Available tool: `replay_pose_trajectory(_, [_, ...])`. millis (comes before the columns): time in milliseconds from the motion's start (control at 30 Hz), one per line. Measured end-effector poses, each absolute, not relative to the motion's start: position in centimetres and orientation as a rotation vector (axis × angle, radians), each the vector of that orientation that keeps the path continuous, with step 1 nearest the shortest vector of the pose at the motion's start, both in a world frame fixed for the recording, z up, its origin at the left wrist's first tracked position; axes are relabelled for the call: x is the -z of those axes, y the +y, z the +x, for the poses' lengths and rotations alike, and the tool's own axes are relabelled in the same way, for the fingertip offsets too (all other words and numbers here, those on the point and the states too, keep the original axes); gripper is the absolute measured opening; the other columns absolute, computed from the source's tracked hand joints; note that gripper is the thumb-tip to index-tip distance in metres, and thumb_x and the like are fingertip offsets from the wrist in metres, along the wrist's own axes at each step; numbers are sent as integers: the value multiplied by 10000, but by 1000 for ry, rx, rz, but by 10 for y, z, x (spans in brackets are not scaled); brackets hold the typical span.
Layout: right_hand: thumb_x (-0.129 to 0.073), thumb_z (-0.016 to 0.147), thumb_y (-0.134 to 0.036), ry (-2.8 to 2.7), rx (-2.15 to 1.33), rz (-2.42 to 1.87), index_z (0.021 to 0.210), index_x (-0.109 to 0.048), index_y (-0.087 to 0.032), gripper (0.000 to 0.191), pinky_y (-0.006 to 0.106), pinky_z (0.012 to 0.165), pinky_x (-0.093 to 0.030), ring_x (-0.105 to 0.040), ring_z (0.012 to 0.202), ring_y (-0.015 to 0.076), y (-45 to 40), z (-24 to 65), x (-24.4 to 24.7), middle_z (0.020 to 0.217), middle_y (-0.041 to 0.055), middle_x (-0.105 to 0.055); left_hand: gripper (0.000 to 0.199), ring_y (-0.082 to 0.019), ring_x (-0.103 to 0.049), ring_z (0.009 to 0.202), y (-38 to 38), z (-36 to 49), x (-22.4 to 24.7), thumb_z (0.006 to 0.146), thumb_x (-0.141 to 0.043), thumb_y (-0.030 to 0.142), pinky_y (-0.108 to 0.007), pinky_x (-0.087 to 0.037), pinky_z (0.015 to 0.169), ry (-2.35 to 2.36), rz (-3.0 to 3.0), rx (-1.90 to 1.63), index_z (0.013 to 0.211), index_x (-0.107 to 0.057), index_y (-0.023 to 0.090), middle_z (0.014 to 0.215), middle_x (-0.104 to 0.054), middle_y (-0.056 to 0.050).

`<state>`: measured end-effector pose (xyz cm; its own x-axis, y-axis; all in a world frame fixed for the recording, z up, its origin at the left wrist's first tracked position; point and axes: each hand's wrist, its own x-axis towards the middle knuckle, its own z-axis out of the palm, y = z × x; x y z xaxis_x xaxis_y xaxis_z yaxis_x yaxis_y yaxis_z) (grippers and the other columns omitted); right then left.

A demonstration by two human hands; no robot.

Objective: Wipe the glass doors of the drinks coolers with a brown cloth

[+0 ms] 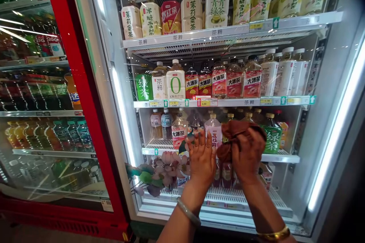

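Observation:
A brown cloth [228,153] is bunched under my right hand [247,155], whose fingers are closed on it against the glass door of a lit drinks fridge. To its left, my left hand [202,157] lies flat with the fingers stretched out, apparently on the same glass, holding nothing. Flower decals [168,169] in pink and green show on the pane beside my left wrist. Behind the glass, near my hands, stand a pink-labelled bottle [213,125] and a green tea bottle [270,133], both partly covered from view.
Bottled drinks fill the upper shelf [194,34] and the middle shelf [239,101] behind the glass. Bright light strips [124,114] run down both sides. At left stands another fridge with a red frame [85,83], holding several rows of bottles.

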<state>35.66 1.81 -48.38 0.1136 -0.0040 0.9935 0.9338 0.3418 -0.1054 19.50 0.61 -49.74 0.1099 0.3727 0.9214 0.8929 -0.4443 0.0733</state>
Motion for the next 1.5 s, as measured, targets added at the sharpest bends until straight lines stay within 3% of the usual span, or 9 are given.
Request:
replay_pose_trajectory(133, [-581, 893, -189, -1108, 860, -1027, 1277, -601, -258, 390, 670, 1082, -435, -450, 1371, 386, 17, 344, 483, 1425, 189, -498, 780, -260, -170, 1616, 3, 206, 497, 1028, -475, 214, -582, -33, 1327, -1222, -1938, 1268, 1675, -43, 280, 1708, -259, -93])
replay_pose_trajectory(333, [-645, 877, -194, -1460, 965, -945, 1173, -624, -316, 321, 510, 1024, -523, -515, 1251, 299, 13, 343, 505, 1350, 100, -559, 813, -236, -128, 1617, 13, 193, 491, 1018, -478, 140, -536, -23, 1337, -1200, -1817, 1314, 1678, -12, 230, 1701, -259, -122])
replay_pose_trajectory(567, [-577, 925, -276, -921, 797, -1107, 1266, -576, -205, 348, 678, 1114, -393, -460, 1359, 356, 21, 389, 484, 1407, 205, -486, 818, -226, -102, 1625, 13, 196, 487, 1002, -491, 120, -527, -24, 1339, -1132, -1868, 1334, 1683, -52, 230, 1717, -220, -112])
replay_pose_trajectory(800, [-627, 867, -149, -1411, 903, -960, 1185, -623, -262, 337, 528, 1110, -463, -472, 1331, 286, 9, 358, 492, 1360, 114, -544, 825, -264, -123, 1622, 16, 210, 498, 997, -497, 115, -594, -97, 1328, -1129, -1910, 1322, 1682, -58, 247, 1709, -262, -116])
replay_pose_trajectory(1033, [-569, 926, -195, -968, 760, -1069, 1281, -581, -216, 356, 647, 1134, -385, -443, 1384, 334, 17, 380, 484, 1426, 192, -486, 766, -269, -116, 1623, 8, 231, 500, 1014, -459, 128, -607, -123, 1322, -1158, -1986, 1345, 1682, -104, 248, 1714, -249, -112])
replay_pose_trajectory(1233, [-524, 931, -137, -1289, 717, -972, 1125, -634, -231, 242, 540, 1128, -441, -497, 1283, 273, 3, 334, 483, 1345, 133, -553, 689, -289, -93, 1619, 4, 243, 509, 1043, -442, 171, -655, -135, 1304, -1206, -1985, 1416, 1675, -170, 195, 1700, -219, -166])
replay_pose_trajectory(1333, [-519, 916, -162, -1401, 611, -971, 1173, -645, -226, 294, 552, 1158, -427, -494, 1298, 280, -10, 340, 482, 1393, 129, -540, 691, -287, -41, 1620, 4, 237, 505, 1045, -433, 176, -654, -100, 1307, -1223, -1954, 1434, 1676, -152, 174, 1708, -193, -170])
replay_pose_trajectory(1500, [-573, 807, -149, -1785, 513, -1055, 1377, -595, -226, 576, 577, 1219, -397, -395, 1467, 330, -26, 368, 484, 1584, 134, -407, 786, -306, 16, 1618, 10, 219, 488, 998, -540, 179, -650, -45, 1308, -1260, -1907, 1401, 1678, -146, 203, 1728, -115, -145])
